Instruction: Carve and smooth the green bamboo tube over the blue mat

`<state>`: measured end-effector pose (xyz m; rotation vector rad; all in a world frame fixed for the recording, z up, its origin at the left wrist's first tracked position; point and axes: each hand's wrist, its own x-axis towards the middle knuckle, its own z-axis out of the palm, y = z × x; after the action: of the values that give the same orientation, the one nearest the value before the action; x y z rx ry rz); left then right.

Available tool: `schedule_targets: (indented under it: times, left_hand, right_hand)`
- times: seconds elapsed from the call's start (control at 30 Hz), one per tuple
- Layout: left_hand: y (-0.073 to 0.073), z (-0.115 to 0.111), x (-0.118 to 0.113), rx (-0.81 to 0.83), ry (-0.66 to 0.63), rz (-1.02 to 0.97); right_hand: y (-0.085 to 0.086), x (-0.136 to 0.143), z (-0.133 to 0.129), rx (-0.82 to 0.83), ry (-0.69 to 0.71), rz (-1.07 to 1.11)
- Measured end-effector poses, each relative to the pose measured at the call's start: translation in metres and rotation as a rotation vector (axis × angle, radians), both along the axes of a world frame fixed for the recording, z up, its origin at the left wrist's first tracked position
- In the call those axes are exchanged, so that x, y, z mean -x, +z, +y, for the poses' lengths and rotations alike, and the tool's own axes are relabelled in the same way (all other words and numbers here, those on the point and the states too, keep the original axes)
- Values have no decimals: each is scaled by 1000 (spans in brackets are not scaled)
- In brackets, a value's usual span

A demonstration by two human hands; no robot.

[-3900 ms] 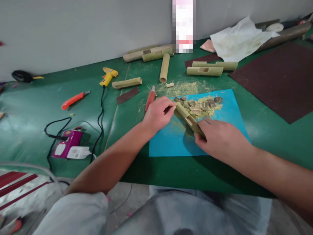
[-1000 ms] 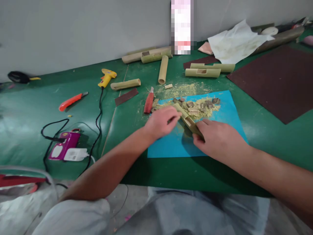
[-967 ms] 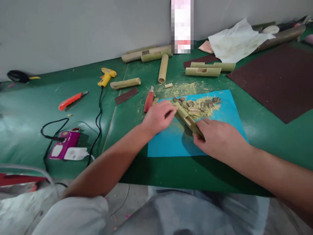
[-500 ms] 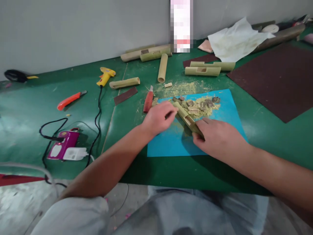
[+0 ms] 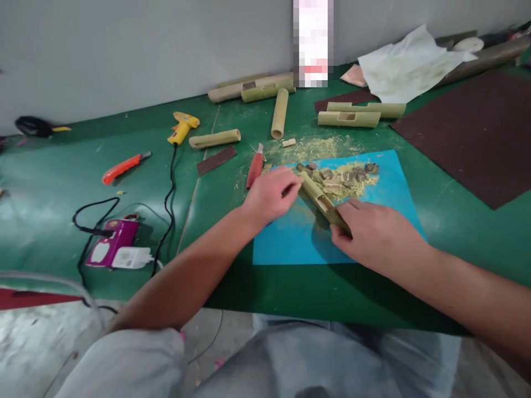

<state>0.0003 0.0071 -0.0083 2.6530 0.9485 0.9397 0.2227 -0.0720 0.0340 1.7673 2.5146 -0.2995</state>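
Observation:
A bamboo tube (image 5: 314, 192) with a rectangular cutout is tilted over a blue sheet (image 5: 286, 243). My right hand (image 5: 370, 228) is closed round its lower right end. At the tube's upper left end, my left hand (image 5: 274, 193) has its fingers curled, the fingertips at the rim; its grip is on the tube's end. Bamboo shavings and dark chips (image 5: 352, 178) lie on the sheet just behind the tube. Beside my left hand, a red-handled knife (image 5: 255, 167) rests on the green table (image 5: 232, 221).
Several cut bamboo tubes (image 5: 348, 119) lie toward the back. At left are a yellow glue gun (image 5: 182, 127), an orange cutter (image 5: 124, 168) and a purple power strip (image 5: 113, 242) with cords. Brown sheet (image 5: 468, 138) and white cloth (image 5: 415, 65) lie at right.
The whole view has shifted slightly, so things appear a little further right. Both hands keep the same hold on the bamboo tube.

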Motion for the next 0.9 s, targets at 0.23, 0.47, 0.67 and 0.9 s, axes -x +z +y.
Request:
schedule_targets:
  times: [0.23, 0.47, 0.67, 0.9]
  left_hand:
    - [-1, 0, 0, -13, -30, -17]
    - [0, 1, 2, 7, -4, -38]
    - [1, -1, -3, 43, -54, 2]
    - [0, -3, 0, -16, -66, 82]
  right_hand:
    - [-1, 0, -1, -10, 3, -3]
    - [-1, 1, 0, -14, 7, 9]
    - [-2, 0, -1, -37, 24, 15]
    - [-2, 0, 1, -23, 25, 0]
